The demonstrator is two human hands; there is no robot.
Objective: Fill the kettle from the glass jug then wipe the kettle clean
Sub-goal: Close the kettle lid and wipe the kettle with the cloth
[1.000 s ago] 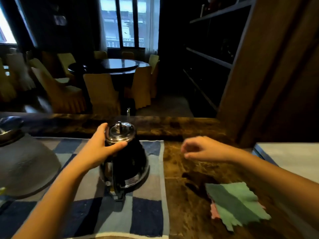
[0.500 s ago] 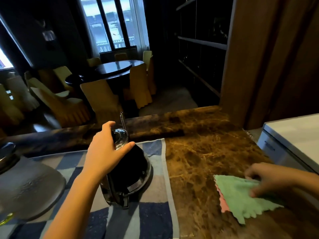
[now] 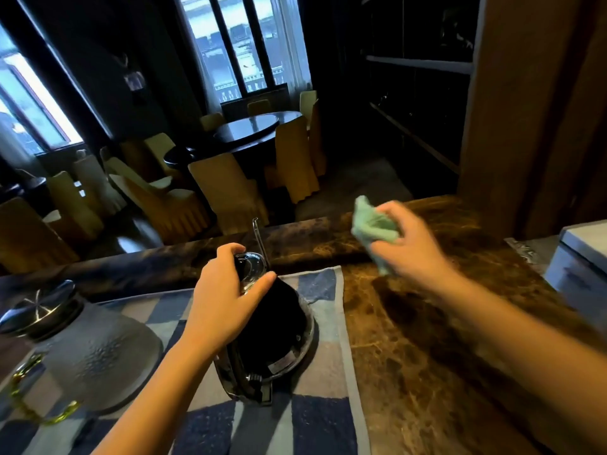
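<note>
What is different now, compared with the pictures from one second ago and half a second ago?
The right hand reached down to the green cloth on the counter, gripped it and lifted it, bunched, up beside the kettle. The left hand stayed gripping the kettle's top. The kettle and the glass jug kept their places.

The mat (image 3: 328,372) is lying on the left part of the counter (image 3: 427,323); the kettle (image 3: 276,330) is sitting on it, near its right edge; the glass jug (image 3: 95,349) is standing on the same mat, well left of the kettle; the left hand (image 3: 223,300) is gripping the kettle's top; the right hand (image 3: 414,244) is hanging above the counter, right of the kettle and behind it, holding the cloth (image 3: 372,226) clear of the surface; a box (image 3: 578,257) is sitting at the far right; beyond the counter, chairs (image 3: 226,192) are standing around a table (image 3: 253,126).
</note>
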